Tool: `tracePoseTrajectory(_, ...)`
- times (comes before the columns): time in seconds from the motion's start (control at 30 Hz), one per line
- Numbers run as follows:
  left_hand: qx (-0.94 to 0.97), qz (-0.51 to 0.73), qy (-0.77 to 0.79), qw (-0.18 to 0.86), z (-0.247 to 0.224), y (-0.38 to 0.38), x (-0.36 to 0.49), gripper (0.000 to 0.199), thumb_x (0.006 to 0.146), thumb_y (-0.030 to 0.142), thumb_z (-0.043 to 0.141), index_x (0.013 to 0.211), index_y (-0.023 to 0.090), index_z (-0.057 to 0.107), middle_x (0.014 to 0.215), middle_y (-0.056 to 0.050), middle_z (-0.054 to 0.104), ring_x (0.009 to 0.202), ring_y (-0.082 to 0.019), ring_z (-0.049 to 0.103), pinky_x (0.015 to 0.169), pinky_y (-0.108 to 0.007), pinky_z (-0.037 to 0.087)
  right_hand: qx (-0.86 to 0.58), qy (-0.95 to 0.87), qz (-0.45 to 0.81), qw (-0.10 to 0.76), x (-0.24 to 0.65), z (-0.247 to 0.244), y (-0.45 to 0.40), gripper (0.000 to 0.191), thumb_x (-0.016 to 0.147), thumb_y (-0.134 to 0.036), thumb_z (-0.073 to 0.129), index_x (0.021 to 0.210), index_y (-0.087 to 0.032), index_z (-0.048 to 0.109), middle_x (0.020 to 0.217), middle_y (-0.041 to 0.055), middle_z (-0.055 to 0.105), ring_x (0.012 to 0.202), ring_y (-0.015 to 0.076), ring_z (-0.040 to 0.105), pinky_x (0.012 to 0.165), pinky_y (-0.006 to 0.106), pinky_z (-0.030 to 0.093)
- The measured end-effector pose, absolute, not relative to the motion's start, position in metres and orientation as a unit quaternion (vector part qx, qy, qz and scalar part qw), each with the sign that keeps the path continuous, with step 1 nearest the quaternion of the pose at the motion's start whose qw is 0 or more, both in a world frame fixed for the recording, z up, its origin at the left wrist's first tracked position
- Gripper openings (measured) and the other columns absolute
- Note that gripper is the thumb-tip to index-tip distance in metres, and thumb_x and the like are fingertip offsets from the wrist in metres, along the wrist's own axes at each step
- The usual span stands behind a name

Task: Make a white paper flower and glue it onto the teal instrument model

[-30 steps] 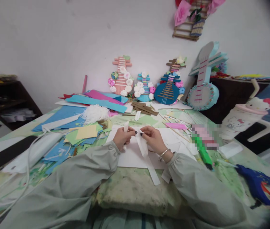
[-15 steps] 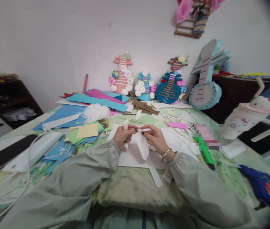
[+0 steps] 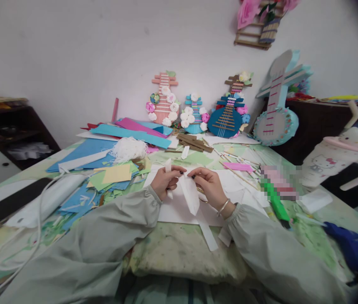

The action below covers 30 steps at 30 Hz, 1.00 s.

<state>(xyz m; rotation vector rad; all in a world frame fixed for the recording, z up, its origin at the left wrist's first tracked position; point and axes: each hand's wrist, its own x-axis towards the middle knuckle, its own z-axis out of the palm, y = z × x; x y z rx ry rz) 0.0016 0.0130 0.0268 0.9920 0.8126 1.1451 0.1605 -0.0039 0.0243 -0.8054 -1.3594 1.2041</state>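
Note:
A folded piece of white paper (image 3: 189, 195) hangs point-down between my hands, over white sheets (image 3: 172, 214) on the table. My left hand (image 3: 164, 182) is closed, its thumb and index finger pinching the paper's upper left edge. A narrow white strip (image 3: 168, 166) also stands up from the fingers of that hand. My right hand (image 3: 211, 186) is closed in a pinch at the paper's upper right edge. Below the hanging piece a white paper strip (image 3: 208, 237) reaches past the sheets' front edge. Something thin and gold-coloured shows partly behind the paper, too hidden to name.
Left are coloured paper scraps (image 3: 115, 175), a white cable (image 3: 39, 211) and a phone (image 3: 11, 204). Behind stand several decorated model lutes (image 3: 225, 122). Right are a green-handled tool (image 3: 275, 202), a tumbler with a straw (image 3: 324, 162) and a blue glue gun (image 3: 350, 245).
The whole view has shifted slightly, so things appear a little further right. My right fingers have moved a little at the paper's top edge; both hands still pinch it.

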Motion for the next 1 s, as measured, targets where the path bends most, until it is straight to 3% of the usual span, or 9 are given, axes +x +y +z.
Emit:
tracePoseTrajectory(0.2,0.442,0.522,0.351,0.640,0.025,0.013,0.003,0.016,0.060,0.023,0.068,0.068,0.013,0.058,0.036,0.012,0.027,0.030,0.000,0.015,0.033,-0.017,0.010,-0.343,-0.574,0.508,0.543,0.162,0.020,-0.002,0.010,0.066,-0.017,0.055,0.071,-0.016,0.064,0.056,-0.0036,0.052,0.050,0.0067,0.042,0.048,0.019,0.031)
tracePoseTrajectory(0.33,0.478,0.544,0.380,0.575,0.022,0.012,0.007,0.027,0.057,0.025,0.077,0.067,0.013,0.054,0.045,0.009,0.041,0.032,0.000,0.025,0.032,-0.016,0.014,-0.342,-0.554,0.533,0.540,0.164,0.019,0.000,0.017,0.069,-0.019,0.053,0.083,-0.019,0.062,0.053,-0.0055,0.051,0.048,0.0074,0.044,0.048,0.019,0.033)
tracePoseTrajectory(0.47,0.502,0.551,0.372,0.554,0.021,0.012,0.007,0.032,0.057,0.026,0.078,0.078,0.014,0.056,0.058,0.008,0.049,0.033,0.001,0.027,0.031,-0.016,0.016,-0.357,-0.516,0.564,0.537,0.164,0.021,0.001,0.019,0.070,-0.024,0.053,0.089,-0.020,0.057,0.061,-0.0027,0.059,0.056,0.0115,0.056,0.053,0.022,0.040)
tracePoseTrajectory(0.6,0.513,0.546,0.366,0.551,0.019,0.014,0.005,0.038,0.057,0.027,0.078,0.088,0.013,0.060,0.064,0.005,0.052,0.035,0.002,0.028,0.032,-0.017,0.016,-0.379,-0.527,0.555,0.520,0.162,0.020,0.002,0.020,0.070,-0.034,0.061,0.082,-0.019,0.056,0.059,-0.0028,0.058,0.051,0.0106,0.052,0.048,0.021,0.038)
tracePoseTrajectory(0.77,0.521,0.543,0.374,0.542,0.017,0.014,0.006,0.031,0.058,0.028,0.077,0.079,0.012,0.063,0.059,0.006,0.050,0.034,0.001,0.027,0.033,-0.019,0.017,-0.386,-0.556,0.525,0.516,0.159,0.015,0.003,0.028,0.064,-0.039,0.072,0.070,-0.016,0.057,0.052,-0.0049,0.052,0.043,0.0059,0.038,0.041,0.020,0.025)
tracePoseTrajectory(1.0,0.453,0.544,0.353,0.611,0.023,0.010,0.007,0.033,0.050,0.024,0.080,0.074,0.012,0.061,0.050,0.008,0.045,0.033,0.001,0.023,0.034,-0.018,0.012,-0.373,-0.575,0.508,0.521,0.160,0.012,0.005,0.033,0.063,-0.046,0.073,0.070,-0.017,0.059,0.061,-0.0014,0.060,0.052,0.0099,0.048,0.049,0.022,0.035)
